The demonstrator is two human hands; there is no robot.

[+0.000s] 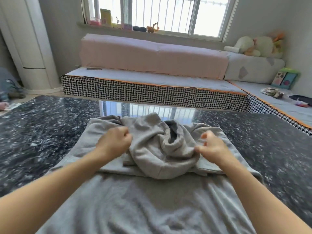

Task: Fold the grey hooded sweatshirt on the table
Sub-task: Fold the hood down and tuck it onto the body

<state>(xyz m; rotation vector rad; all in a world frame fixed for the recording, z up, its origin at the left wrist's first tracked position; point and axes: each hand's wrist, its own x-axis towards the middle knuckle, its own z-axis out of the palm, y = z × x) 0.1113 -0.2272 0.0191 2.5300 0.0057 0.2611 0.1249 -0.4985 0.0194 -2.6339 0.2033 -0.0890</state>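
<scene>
Head view: both hands grip the soft grey fleece hooded sweatshirt (148, 191) spread on the dark speckled glossy counter (43, 129). Left hand (114, 141) fists a fold beside the hood; right hand (212, 146) pinches the hood's rim.

Two bare forearms, left hand (114, 142), right hand (212, 146) (no sleeves, rings or watch visible)

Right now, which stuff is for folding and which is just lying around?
For folding: grey hooded sweatshirt, left hand, right hand, table.
Lying around: stuffed toys, toy digger, pink cushion.
</scene>
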